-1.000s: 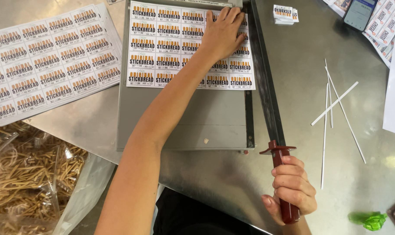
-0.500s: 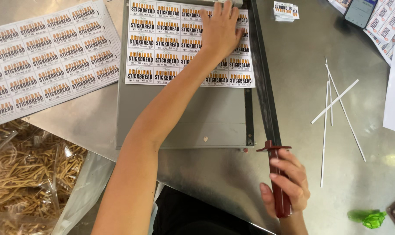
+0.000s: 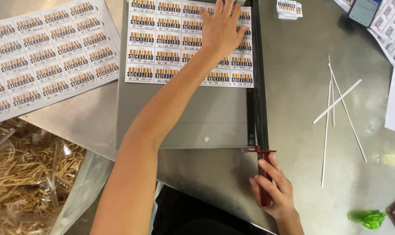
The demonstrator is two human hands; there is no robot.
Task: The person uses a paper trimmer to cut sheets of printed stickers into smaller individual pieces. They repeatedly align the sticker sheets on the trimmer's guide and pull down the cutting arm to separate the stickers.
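A grey paper cutter [image 3: 184, 117] lies on the steel table, its long black blade arm [image 3: 257, 65] down along the right edge. A printed label sheet [image 3: 162, 43] rests on the cutter's bed. My left hand [image 3: 221, 28] lies flat on the sheet's right part, fingers spread, next to the blade. Near the front of the table, my right hand [image 3: 271, 187] is wrapped around the dark red blade handle [image 3: 263, 182].
A second label sheet [image 3: 45, 48] lies at the left. Clear bags of thin breadsticks [image 3: 23, 174] sit at lower left. White trimmed paper strips [image 3: 337, 109] lie right of the cutter, a small stack of cut labels [image 3: 289, 8] at the top, a green object [image 3: 367, 217] at lower right.
The blade handle has come down toward the table edge with my right hand on it. My left hand stays pressed on the sheet.
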